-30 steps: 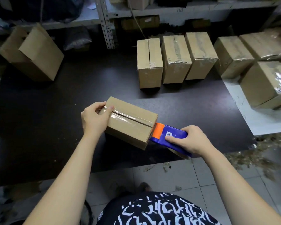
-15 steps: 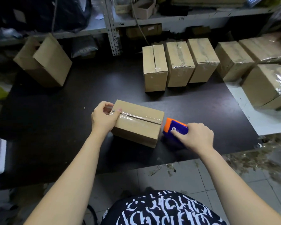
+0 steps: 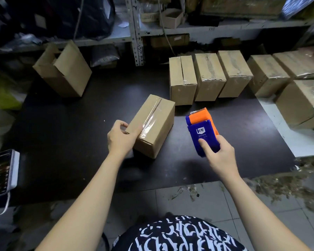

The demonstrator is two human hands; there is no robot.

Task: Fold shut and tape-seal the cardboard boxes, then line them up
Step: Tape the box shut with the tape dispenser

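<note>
At centre frame, the left hand (image 3: 120, 137) grips the near end of one tape-sealed cardboard box (image 3: 153, 124) lying on the black table (image 3: 62, 142), while the right hand (image 3: 218, 157) holds one blue-and-orange tape dispenser (image 3: 201, 131) just right of it. A row of three sealed boxes (image 3: 209, 77) stands behind; three wrapped boxes (image 3: 266, 75) sit upper right, one open box (image 3: 63, 69) upper left

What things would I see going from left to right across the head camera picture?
A phone → open box → left hand → taped box → tape dispenser → wrapped box.
</note>
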